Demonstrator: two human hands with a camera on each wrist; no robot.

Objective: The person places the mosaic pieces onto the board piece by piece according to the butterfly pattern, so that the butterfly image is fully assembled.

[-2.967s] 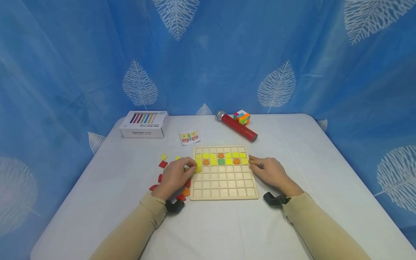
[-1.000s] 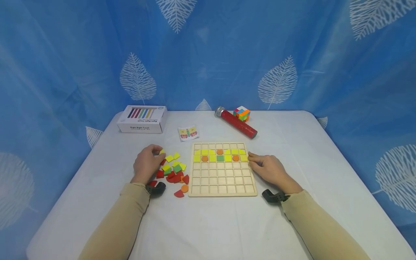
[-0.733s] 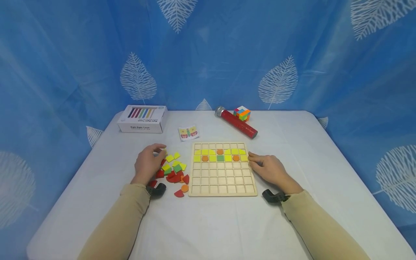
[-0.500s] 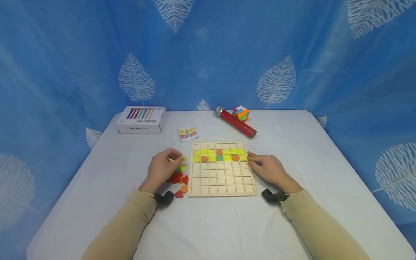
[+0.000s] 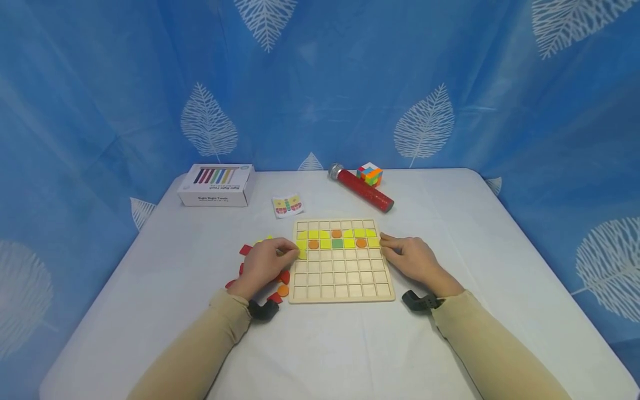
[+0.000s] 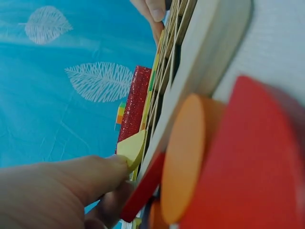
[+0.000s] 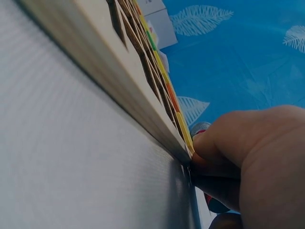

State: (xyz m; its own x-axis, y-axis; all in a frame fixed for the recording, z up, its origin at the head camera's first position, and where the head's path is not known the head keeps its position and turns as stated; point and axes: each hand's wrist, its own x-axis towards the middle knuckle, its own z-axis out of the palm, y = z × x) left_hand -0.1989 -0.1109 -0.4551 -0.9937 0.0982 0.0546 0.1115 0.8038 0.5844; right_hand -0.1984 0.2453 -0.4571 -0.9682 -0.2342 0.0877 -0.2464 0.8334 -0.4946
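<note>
A wooden grid board (image 5: pixel 345 278) lies mid-table. Its upper rows hold yellow squares, a green square (image 5: pixel 337 243) and orange discs (image 5: pixel 336 234). My left hand (image 5: pixel 292 253) pinches a yellow tile (image 5: pixel 302 254) at the board's left edge, third row down. In the left wrist view the yellow tile (image 6: pixel 133 147) sits between the fingertips of the left hand (image 6: pixel 114 174), right by the board's rim (image 6: pixel 205 62). My right hand (image 5: pixel 384 244) rests on the table with its fingertips against the board's right edge; the right wrist view shows the right hand (image 7: pixel 205 148) touching the rim (image 7: pixel 95 81).
Loose red pieces (image 5: pixel 245 249) and an orange disc (image 5: pixel 283 290) lie left of the board, partly under my left hand. At the back stand a white box (image 5: pixel 215 185), a pattern card (image 5: pixel 288 205), a red tube (image 5: pixel 362 195) and a coloured cube (image 5: pixel 371 174).
My left hand took a yellow tile from the loose pile on the left and carried it right to the board's left edge. The right hand stayed put.
</note>
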